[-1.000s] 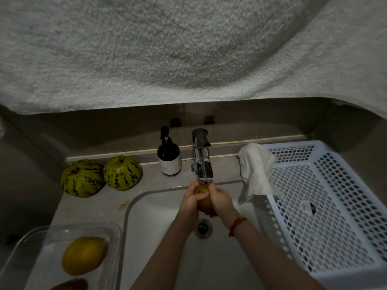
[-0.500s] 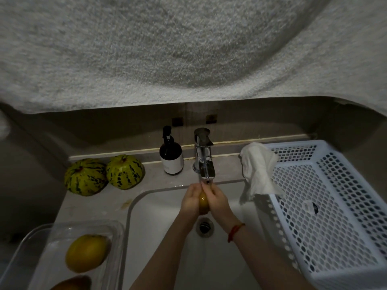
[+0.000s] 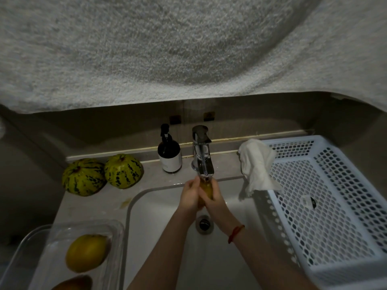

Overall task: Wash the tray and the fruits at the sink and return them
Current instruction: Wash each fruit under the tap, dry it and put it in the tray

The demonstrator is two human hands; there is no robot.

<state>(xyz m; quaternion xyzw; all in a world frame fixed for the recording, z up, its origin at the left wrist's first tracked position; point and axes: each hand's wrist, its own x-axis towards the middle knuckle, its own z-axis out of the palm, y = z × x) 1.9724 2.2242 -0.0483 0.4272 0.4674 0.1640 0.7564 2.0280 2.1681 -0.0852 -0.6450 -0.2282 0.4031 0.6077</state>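
Over the white sink (image 3: 236,208), right under the chrome tap (image 3: 202,158), both my hands clasp one yellow fruit (image 3: 204,188). My left hand (image 3: 189,195) wraps its left side and my right hand (image 3: 215,198) covers its right side, so only a narrow strip of the fruit shows. A clear plastic tray (image 3: 117,229) stands at the lower left on the counter, holding a yellow fruit (image 3: 87,253) and part of an orange one (image 3: 73,283). Two green striped melons (image 3: 83,176) (image 3: 123,170) rest on the counter at the back left.
A dark soap pump bottle (image 3: 169,155) stands left of the tap. A white cloth (image 3: 256,164) hangs over the corner of a white perforated basket (image 3: 335,206) at the right. A grey towel (image 3: 188,49) fills the top of the view. The drain (image 3: 204,223) lies below my hands.
My hands have turned the yellow fruit under the tap, closing tighter around it so less of it shows. The view has shifted slightly; nothing else moved.
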